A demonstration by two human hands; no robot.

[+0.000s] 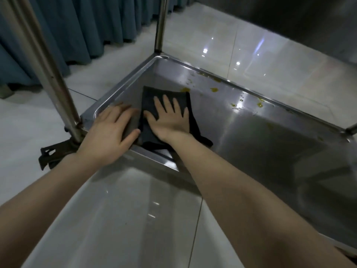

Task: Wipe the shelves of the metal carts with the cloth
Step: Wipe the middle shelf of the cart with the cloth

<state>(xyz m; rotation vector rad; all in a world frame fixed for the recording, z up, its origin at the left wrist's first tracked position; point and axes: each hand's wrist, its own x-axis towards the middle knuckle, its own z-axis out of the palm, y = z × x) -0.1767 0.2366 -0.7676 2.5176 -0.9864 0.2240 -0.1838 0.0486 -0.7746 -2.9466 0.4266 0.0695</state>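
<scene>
A dark folded cloth [152, 95] lies flat on the bottom shelf [260, 144] of a stainless steel cart, near its left corner. My right hand [170, 120] presses on the cloth with fingers spread and straight. My left hand [110, 128] rests flat on the shelf's left rim and wall, its thumb touching the cloth's left edge. Yellow stains [214, 89] dot the shelf along the far rim, beyond the cloth.
Upright steel posts [48, 74] [160, 26] rise at the shelf's corners, and an upper shelf [289, 16] overhangs at top right. A black caster brake [52, 151] sticks out at the near left corner. Blue curtains [77, 31] hang behind over glossy floor tiles [260, 51].
</scene>
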